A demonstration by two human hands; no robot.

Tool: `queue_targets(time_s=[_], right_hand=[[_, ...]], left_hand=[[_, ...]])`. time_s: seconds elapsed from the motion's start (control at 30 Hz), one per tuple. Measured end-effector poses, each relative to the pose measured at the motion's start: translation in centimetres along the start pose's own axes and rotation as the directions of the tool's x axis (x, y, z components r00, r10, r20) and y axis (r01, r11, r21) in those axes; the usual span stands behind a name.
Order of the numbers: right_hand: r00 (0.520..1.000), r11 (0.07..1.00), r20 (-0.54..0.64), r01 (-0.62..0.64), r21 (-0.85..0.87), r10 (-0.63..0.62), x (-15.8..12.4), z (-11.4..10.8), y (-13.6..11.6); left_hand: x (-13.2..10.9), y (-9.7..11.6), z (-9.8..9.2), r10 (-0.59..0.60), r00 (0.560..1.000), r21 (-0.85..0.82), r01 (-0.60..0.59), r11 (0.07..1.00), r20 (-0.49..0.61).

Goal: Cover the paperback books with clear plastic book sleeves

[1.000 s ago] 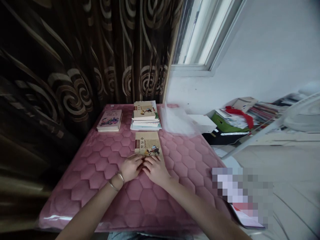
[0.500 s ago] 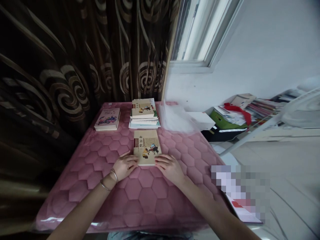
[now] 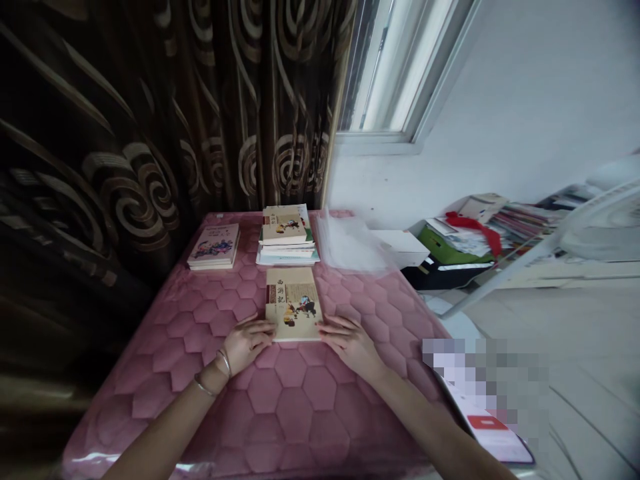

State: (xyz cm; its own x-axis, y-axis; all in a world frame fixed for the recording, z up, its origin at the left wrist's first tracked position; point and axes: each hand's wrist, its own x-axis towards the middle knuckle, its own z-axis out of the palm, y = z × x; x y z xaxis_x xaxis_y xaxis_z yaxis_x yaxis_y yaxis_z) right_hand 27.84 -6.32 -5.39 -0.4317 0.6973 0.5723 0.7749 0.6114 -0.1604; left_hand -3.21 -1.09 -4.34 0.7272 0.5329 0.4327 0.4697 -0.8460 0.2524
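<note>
A tan book [image 3: 293,303] with a picture cover lies flat on the pink quilted table cover [image 3: 300,400]. My left hand [image 3: 245,341] rests at the book's near left corner, fingers stretched toward its edge. My right hand [image 3: 353,341] lies at the near right corner, fingers spread and touching the book's side. Neither hand holds anything. Bracelets show on my left wrist.
A stack of books [image 3: 287,235] stands behind the tan book, and a pink book [image 3: 214,245] lies to its left. Clear plastic sleeves [image 3: 350,243] lie at the back right. A dark curtain [image 3: 150,133] hangs behind. Cluttered shelves [image 3: 475,230] stand to the right.
My hands have slid apart from the middle of the book's near edge to its two near corners, uncovering the cover. The book lies where it was.
</note>
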Motion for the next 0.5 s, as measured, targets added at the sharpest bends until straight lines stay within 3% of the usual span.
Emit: queue_targets(time_s=[0.2,0.33,0.43,0.5], right_hand=[[0.997,0.996,0.029,-0.070,0.050,0.069,0.0,0.4,-0.1],[0.994,0.985,0.054,-0.100,0.140,0.093,0.1,0.0,-0.3],[0.988,0.953,0.101,-0.139,0.269,0.115,0.3,-0.8,0.0],[0.975,0.904,0.170,-0.200,0.378,0.144,0.6,-1.3,0.3]], left_hand=[[-0.1,0.3,0.5,-0.063,0.996,-0.064,0.059,0.996,-0.065],[-0.5,0.6,0.8,-0.143,0.988,-0.180,0.132,0.975,-0.050],[-0.6,1.2,0.3,-0.252,0.968,-0.277,0.238,0.931,-0.014],[-0.1,1.7,-0.3,-0.375,0.927,-0.292,0.362,0.885,0.015]])
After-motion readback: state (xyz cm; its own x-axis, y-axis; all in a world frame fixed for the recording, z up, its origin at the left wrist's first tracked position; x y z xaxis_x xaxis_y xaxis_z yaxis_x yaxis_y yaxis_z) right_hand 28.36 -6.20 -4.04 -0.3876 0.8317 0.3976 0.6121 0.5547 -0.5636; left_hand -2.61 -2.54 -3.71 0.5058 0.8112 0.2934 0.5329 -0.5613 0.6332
